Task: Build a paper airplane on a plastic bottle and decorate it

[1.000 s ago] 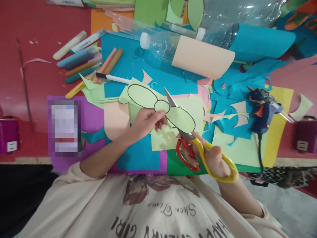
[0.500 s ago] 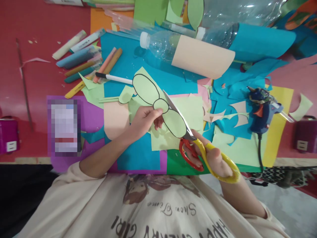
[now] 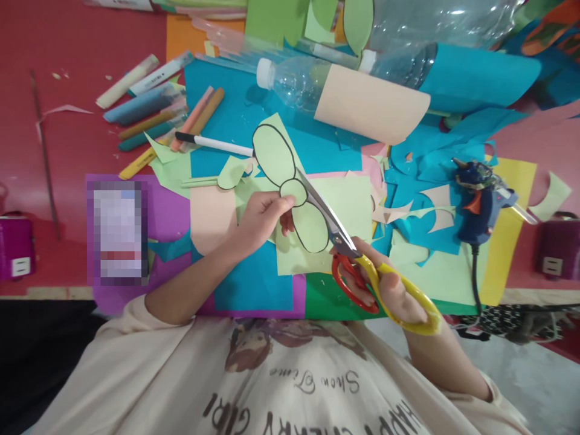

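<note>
My feed reads as a paper-craft workspace. Red surface [image 3: 67, 157] runs out at both sides, stacked with coloured sheets [image 3: 258, 290]. Markers [image 3: 140, 104] bunched at 10 o'clock, clear bottle [image 3: 294, 81] in a peach paper wrap [image 3: 374, 103] at 1, glue gun [image 3: 475, 217] with cord at 3, curved offcuts [image 3: 439, 208] scattered beside it. Yellow-and-red scissors [image 3: 344, 241] in the right hand [image 3: 392, 290] at 4, outlined green paper [image 3: 274, 154] in the left hand [image 3: 267, 217]. Grey floor [image 3: 525, 368] shows at 4, past the edge. Home, classroom or shared studio: can't tell from my end.
</note>
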Demonstrator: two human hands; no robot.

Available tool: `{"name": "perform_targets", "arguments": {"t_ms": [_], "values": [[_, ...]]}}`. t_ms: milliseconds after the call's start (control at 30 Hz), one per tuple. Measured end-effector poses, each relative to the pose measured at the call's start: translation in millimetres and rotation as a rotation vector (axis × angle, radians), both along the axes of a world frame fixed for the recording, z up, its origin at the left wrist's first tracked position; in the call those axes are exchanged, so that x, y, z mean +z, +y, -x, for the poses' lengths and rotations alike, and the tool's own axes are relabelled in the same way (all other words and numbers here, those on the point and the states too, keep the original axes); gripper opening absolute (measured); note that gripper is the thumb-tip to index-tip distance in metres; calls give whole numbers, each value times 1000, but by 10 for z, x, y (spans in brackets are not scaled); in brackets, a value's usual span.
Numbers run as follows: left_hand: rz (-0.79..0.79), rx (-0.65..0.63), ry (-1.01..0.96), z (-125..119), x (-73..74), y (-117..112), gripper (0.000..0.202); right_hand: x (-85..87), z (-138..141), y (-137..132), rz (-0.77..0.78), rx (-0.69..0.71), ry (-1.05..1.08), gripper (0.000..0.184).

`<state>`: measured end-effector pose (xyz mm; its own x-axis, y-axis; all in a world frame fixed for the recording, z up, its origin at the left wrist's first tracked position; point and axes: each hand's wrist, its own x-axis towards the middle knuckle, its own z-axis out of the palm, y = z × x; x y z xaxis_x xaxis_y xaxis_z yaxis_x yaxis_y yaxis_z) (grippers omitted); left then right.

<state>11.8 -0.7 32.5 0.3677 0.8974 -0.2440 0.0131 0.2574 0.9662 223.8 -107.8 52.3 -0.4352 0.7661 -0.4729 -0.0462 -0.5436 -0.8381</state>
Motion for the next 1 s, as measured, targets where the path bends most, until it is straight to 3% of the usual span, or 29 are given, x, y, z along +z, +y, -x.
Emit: {"name": "perform_targets", "arguments": {"t_ms": [333,600,1000], "values": [[-2,8,44,28,-99,-8,43,34,23,26,2,-33,39,68],[-28,140,80,20,-133,4,40,-12,-59,-35,-5,2,10,67],[33,82,101,48,-101,28,40,6,-64,-39,14,16,7,66]]}}
